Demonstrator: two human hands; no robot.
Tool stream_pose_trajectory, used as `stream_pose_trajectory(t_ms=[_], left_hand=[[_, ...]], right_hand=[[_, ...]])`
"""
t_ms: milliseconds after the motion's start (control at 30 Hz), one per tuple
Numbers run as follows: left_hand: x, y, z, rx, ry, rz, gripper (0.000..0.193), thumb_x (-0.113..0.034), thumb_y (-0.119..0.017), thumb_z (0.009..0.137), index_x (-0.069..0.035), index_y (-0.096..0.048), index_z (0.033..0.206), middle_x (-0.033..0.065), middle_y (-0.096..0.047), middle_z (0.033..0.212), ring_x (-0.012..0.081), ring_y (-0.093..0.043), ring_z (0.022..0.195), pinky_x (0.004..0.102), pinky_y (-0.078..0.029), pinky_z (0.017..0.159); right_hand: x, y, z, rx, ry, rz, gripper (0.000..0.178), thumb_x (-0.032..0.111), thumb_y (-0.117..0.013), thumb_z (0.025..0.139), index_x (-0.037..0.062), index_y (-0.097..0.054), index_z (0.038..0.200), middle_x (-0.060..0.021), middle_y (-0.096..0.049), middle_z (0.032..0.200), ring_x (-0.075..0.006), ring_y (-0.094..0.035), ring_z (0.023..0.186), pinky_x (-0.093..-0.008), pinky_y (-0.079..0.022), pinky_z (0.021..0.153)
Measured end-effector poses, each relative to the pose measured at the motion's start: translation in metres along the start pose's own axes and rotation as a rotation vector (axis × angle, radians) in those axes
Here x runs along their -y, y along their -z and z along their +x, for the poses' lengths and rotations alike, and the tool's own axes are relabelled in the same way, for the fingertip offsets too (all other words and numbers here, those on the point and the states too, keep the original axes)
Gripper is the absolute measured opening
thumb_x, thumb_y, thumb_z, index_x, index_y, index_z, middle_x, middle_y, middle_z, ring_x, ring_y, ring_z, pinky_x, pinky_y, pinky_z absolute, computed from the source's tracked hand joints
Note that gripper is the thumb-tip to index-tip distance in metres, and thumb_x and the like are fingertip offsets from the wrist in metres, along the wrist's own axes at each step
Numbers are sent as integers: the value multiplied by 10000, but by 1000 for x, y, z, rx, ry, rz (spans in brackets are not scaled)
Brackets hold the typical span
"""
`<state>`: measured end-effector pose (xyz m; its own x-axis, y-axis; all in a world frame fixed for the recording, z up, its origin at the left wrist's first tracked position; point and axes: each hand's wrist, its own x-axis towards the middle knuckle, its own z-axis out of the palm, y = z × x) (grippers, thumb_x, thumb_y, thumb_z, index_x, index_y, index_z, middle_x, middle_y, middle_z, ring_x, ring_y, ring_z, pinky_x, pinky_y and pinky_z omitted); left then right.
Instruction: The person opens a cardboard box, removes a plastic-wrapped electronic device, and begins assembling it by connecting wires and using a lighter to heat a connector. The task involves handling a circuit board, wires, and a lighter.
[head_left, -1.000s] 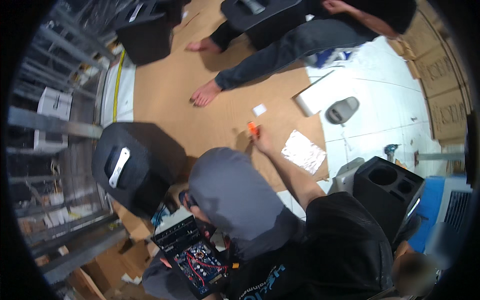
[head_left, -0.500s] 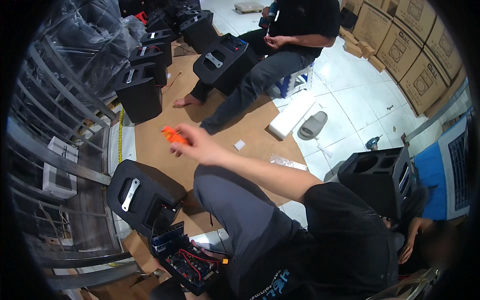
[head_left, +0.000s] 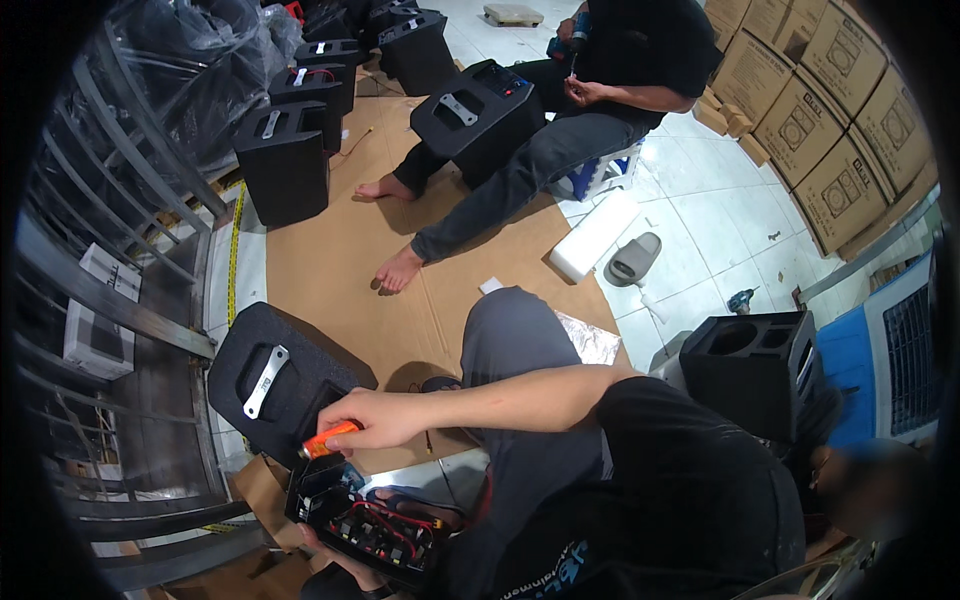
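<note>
My right hand (head_left: 375, 415) grips a small orange tube-shaped container (head_left: 332, 440) with a dark end. It hangs over the near-left corner of a black electronics panel (head_left: 385, 530), which carries circuit boards, red wires and a yellow connector (head_left: 437, 523). From below, my left hand (head_left: 340, 558) holds this panel by its lower left edge; part of that hand is hidden beneath it. Just beyond stands a black speaker cabinet (head_left: 295, 350) with a silver handle plate (head_left: 266, 382). I cannot tell whether the orange container touches the panel.
Brown cardboard (head_left: 330, 260) covers the floor ahead. A seated co-worker (head_left: 620, 60) holds a drill, a speaker (head_left: 470, 115) against the legs. Metal railing (head_left: 130, 300) runs along the left. More speakers (head_left: 285, 165), a white foam block (head_left: 595, 235) and stacked cartons (head_left: 830, 140) stand around.
My right hand has come down from above the cardboard to the electronics panel, still with the orange container. The view has shifted slightly. My left hand stays at the panel.
</note>
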<state>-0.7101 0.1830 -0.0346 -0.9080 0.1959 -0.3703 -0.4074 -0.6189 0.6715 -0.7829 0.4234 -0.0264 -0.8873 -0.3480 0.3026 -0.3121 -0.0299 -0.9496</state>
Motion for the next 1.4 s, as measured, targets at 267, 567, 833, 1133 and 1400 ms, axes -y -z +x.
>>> stream_pose_trajectory(t_ms=[267,567,833,1133,1400], left_hand=[[12,19,7,28,32,6,806,-739,-400,959,-139,-499,1488,122,-552,1443,295,-600,1258,486,-546,1011],[13,19,6,-231,8,70,740,-673,-451,996,-62,-577,1394,105,-685,1200,236,-674,1029,417,-573,850],[40,85,13,-108,37,-153,613,-472,-653,977,-96,-472,1425,49,-578,1154,136,-606,994,313,-558,817],[35,64,11,-271,-236,98,922,-287,-827,853,-35,-316,1578,176,-479,1479,269,-502,1353,402,-377,1162],[32,66,5,-286,-294,202,941,-178,-873,801,-10,-328,1549,137,-536,1375,224,-557,1265,366,-433,1102]], right_hand=[[-23,-7,1,-17,-78,29,272,251,-665,1032,-9,-681,952,-76,-723,772,-128,-690,701,-303,-514,659],[-18,-22,1,71,-202,118,244,267,-747,978,35,-728,1050,-83,-760,944,-140,-718,903,-313,-557,776],[4,-7,6,133,-307,-149,222,93,-756,950,-6,-721,1147,-105,-755,1069,-151,-711,1008,-297,-550,894],[0,-49,17,113,-111,-422,217,114,-818,866,2,-757,1041,-145,-772,939,-261,-763,864,-340,-572,778],[-3,-62,14,151,-69,-482,242,101,-852,845,-4,-794,1055,-120,-761,830,-138,-694,661,-231,-481,577]])
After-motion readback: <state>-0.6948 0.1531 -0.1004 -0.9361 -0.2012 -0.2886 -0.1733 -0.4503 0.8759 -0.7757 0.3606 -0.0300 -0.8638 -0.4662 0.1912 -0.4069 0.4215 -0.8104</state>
